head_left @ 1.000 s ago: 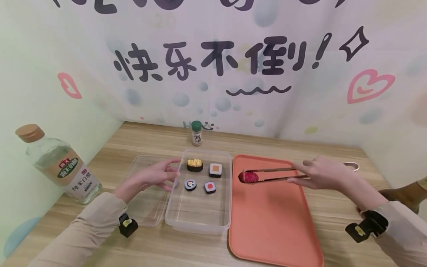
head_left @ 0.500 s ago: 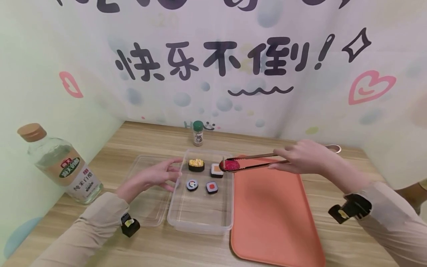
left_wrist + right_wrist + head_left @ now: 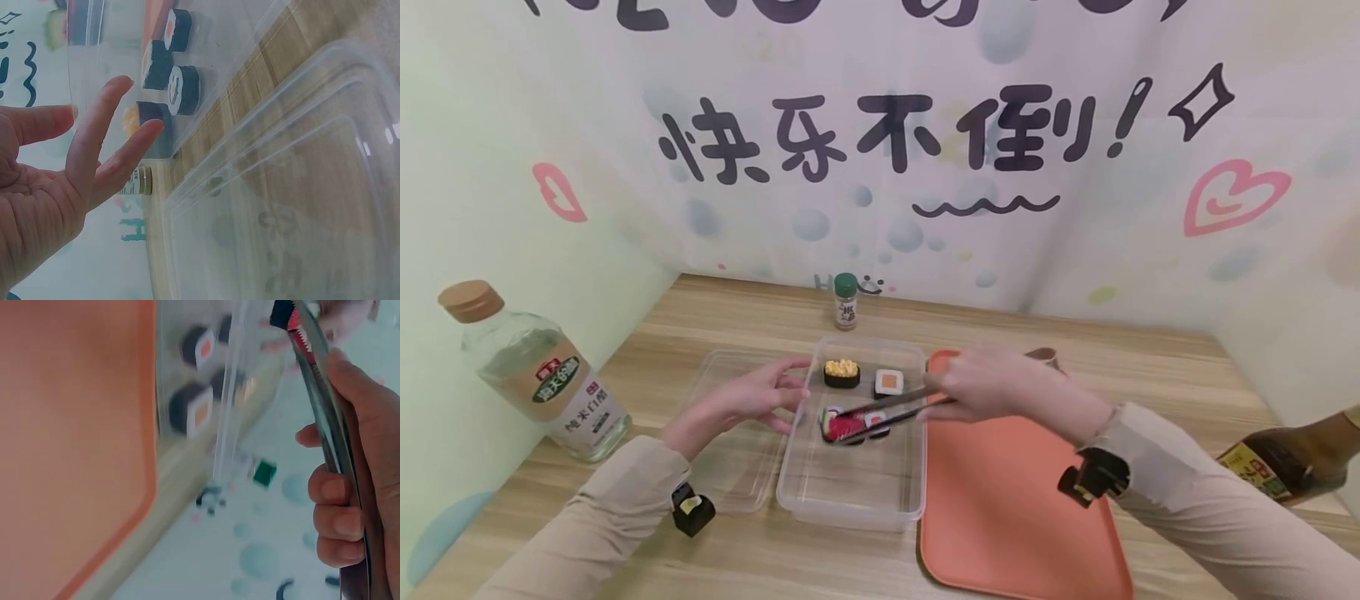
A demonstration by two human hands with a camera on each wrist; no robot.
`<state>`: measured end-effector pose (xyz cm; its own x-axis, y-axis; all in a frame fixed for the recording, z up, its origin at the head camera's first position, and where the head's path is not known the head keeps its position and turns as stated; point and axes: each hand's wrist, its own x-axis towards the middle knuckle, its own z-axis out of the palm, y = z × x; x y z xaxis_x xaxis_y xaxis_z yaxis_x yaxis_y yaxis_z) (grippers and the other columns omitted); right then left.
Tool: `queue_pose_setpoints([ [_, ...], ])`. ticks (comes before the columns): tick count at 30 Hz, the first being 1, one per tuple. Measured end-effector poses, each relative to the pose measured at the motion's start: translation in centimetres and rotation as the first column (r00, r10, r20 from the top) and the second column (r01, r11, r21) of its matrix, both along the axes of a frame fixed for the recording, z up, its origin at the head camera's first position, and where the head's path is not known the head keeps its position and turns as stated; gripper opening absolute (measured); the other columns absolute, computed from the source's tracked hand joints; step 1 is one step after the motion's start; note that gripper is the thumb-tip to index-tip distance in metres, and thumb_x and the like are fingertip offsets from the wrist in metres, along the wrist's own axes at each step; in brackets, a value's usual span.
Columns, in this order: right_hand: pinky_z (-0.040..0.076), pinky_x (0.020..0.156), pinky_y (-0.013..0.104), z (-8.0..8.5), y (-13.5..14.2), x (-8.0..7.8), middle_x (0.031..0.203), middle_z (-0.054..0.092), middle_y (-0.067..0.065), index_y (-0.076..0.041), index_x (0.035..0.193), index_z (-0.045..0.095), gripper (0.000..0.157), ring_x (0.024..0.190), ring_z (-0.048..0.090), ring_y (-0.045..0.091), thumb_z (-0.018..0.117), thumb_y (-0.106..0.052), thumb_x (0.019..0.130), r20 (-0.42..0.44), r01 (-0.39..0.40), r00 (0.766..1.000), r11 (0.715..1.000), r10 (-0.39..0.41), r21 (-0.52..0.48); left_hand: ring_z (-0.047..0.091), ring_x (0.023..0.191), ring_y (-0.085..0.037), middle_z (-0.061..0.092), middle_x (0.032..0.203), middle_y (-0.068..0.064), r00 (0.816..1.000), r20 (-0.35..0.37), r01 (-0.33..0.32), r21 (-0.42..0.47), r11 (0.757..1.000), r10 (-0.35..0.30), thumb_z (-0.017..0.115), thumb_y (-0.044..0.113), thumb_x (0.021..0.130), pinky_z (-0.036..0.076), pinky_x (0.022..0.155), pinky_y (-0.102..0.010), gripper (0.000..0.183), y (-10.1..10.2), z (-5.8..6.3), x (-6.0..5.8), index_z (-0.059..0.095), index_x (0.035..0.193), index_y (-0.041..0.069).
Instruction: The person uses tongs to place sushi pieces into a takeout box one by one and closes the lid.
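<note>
- One red-topped sushi piece, gripped by your tongs, is over the middle of the clear box; a second ago it was above the orange tray at the box's 3 o'clock.
- Your right hand has crossed to the tray's 10 o'clock edge, fingers curled round the tongs.
- Your left hand has stayed at the box's 9 o'clock wall, fingers apart and straight.
- The shift suggests the tray-to-box carry is nearly across, with the piece not yet let go; the box's 6 o'clock end looks the roomier spot.
- Hard to judge: how high the piece sits, and whether it touches the round roll or red-centred roll, both partly covered by your tongs in the head view.
- In plain sight, the yellow-topped piece sits at the box's 11 o'clock, the orange-square roll at 1 o'clock.
- Your left fingertips meet see-through plastic, so contact with the wall cannot be told; the clear lid lies partly behind that arm.
- Cut off: a dark bottle at the frame's 4 o'clock, and the banner's upper lettering. Your right hand is blurred.
</note>
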<state>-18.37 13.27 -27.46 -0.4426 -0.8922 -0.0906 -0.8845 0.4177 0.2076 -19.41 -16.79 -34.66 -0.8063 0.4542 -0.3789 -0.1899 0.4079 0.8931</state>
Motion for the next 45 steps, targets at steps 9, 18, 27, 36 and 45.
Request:
queue_pose_setpoints([
  [9,0.015,0.034,0.019,-2.6,-3.4,2.1,0.049,0.041,-0.008,-0.018,0.066,0.051,0.044,0.037,0.027,0.004,0.044,-0.054,0.089,-0.058,-0.034,0.997,0.982,0.045,0.184,0.051,0.111,-0.044,0.026,0.139,-0.036,1.0,-0.014,-0.002,0.009,1.0,0.002,0.044,0.005,0.093,0.06,0.07,-0.034,0.062,0.4,-0.1,0.3,0.01,0.145,0.003],
  [18,0.013,0.035,0.019,-3.2,-3.4,2.6,0.049,0.044,-0.008,-0.02,0.067,0.055,0.042,0.036,0.032,0.005,0.046,-0.056,0.087,-0.151,-0.073,0.984,0.984,0.098,0.159,0.05,0.113,-0.045,0.027,0.138,-0.036,1.0,-0.02,-0.008,0.007,1.0,0.008,0.045,0.007,0.093,0.06,0.07,-0.034,0.062,0.4,-0.2,0.4,0.011,0.145,0.003],
  [27,0.016,0.034,0.014,-2.5,-0.2,1.8,0.043,0.035,-0.01,-0.013,0.089,0.06,0.045,0.036,0.026,0.002,0.05,-0.056,0.085,-0.074,0.047,0.996,0.997,-0.052,-0.067,0.051,0.111,-0.044,0.027,0.138,-0.037,1.0,-0.013,-0.005,0.034,0.999,0.005,0.044,0.007,0.094,0.06,0.072,-0.035,0.061,0.4,-0.5,0.8,0.011,0.144,0.002],
  [36,0.026,0.035,0.016,-3.1,8.1,0.3,0.059,0.051,0.0,-0.006,0.084,0.049,0.052,0.04,0.032,0.007,0.038,-0.056,0.09,-0.139,0.243,0.949,0.94,-0.281,-0.238,0.05,0.112,-0.045,0.025,0.139,-0.038,1.0,-0.003,-0.02,0.016,1.0,0.02,0.044,0.006,0.093,0.06,0.071,-0.035,0.062,0.2,-0.1,0.9,0.011,0.145,0.002],
  [45,0.026,0.034,0.021,-5.0,16.0,0.6,0.054,0.046,0.0,0.0,0.09,0.045,0.04,0.039,0.033,0.009,0.045,-0.039,0.094,-0.024,0.512,0.846,0.822,-0.533,-0.249,0.05,0.113,-0.044,0.026,0.139,-0.037,1.0,-0.014,-0.007,-0.015,1.0,0.007,0.045,0.006,0.092,0.06,0.071,-0.033,0.063,0.2,0.3,0.5,0.011,0.145,0.002],
])
